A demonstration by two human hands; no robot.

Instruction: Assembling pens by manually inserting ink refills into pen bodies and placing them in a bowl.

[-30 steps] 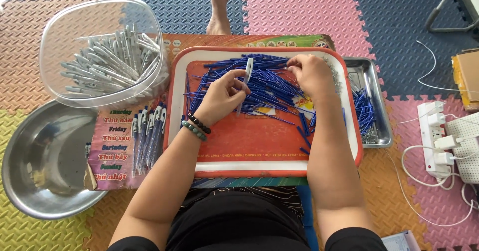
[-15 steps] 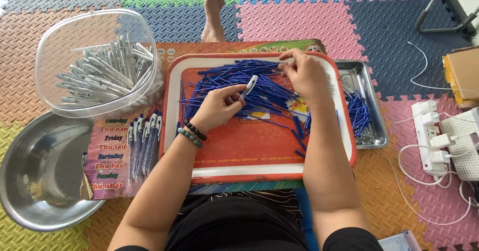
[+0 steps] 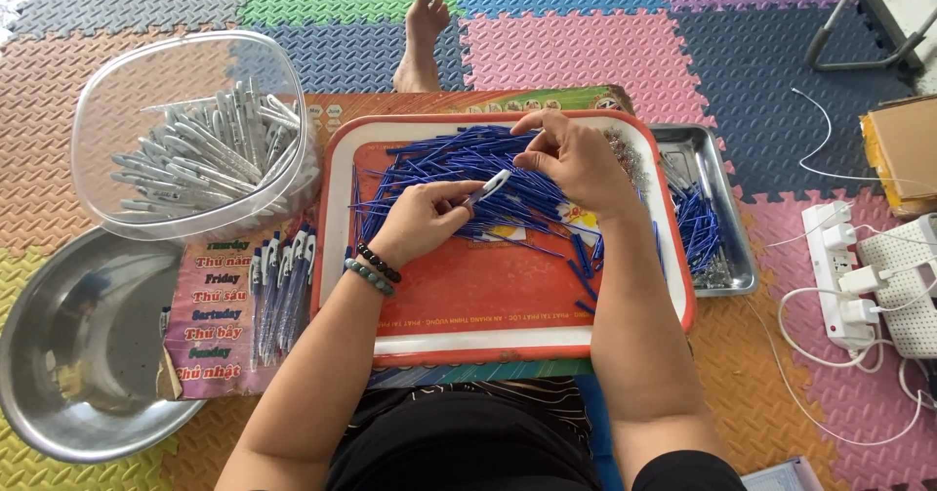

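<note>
The left hand (image 3: 422, 220) pinches a white plastic pen barrel (image 3: 487, 187) above the orange-rimmed tray (image 3: 508, 340); the right hand (image 3: 576, 154), fingers narrowed, plucks from the heap of thin blue refills (image 3: 459, 164). Tangled refills may drag out together and spill over the rim. The bare near half of the tray offers working room; the clear plastic tub of barrels (image 3: 195, 135) crowds the left edge.

A slim white plastic pen barrel (image 3: 487, 187) lies tilted above the loose heap of thin blue ink refills (image 3: 459, 164) spread across the orange tray.
</note>
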